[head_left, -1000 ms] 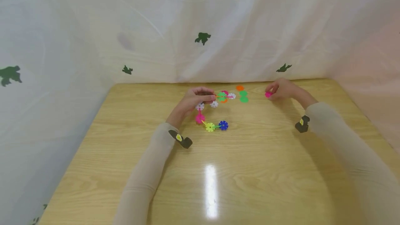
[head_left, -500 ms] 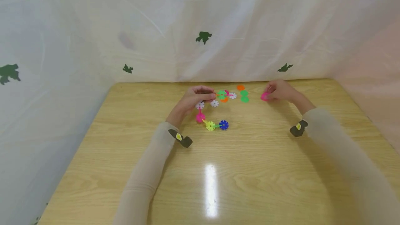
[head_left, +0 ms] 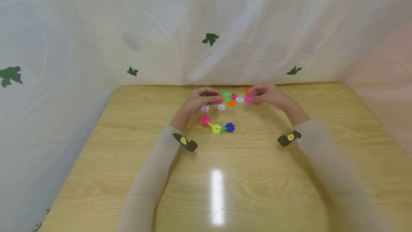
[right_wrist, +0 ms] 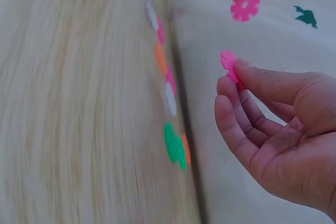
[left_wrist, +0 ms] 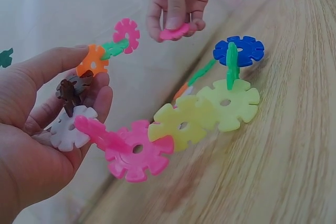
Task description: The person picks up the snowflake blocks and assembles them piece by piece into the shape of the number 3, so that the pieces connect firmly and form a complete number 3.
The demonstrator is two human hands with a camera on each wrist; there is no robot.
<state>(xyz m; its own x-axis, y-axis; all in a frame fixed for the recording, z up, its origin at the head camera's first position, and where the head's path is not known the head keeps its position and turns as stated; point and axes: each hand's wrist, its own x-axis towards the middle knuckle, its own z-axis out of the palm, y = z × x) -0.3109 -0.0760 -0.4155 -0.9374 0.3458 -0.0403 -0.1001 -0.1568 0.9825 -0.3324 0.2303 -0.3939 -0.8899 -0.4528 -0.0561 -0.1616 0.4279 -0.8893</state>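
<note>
My left hand (head_left: 197,104) grips a curved chain of slotted plastic flower discs, holding it up off the table by its orange (left_wrist: 93,60), brown and white discs. One end of the chain carries a blue disc (left_wrist: 239,51), joined through green to yellow discs (left_wrist: 228,104) and a pink disc (left_wrist: 137,149). A green disc (left_wrist: 114,49) and a pink disc (left_wrist: 127,36) make up the other end. To the right, my right hand (head_left: 269,97) pinches a single pink disc (right_wrist: 229,66) between thumb and fingertips, a short gap away from the chain's pink end.
Loose discs lie on the wooden table (head_left: 257,174) near its back edge: white (head_left: 221,107), orange (head_left: 231,103), another white (head_left: 240,99) and green (right_wrist: 175,145), among others. Patterned cloth (head_left: 154,38) hangs behind the table.
My right hand has moved left with the pink disc, from the right side of the table toward the chain, now covering part of the loose discs. The left hand stays almost still.
</note>
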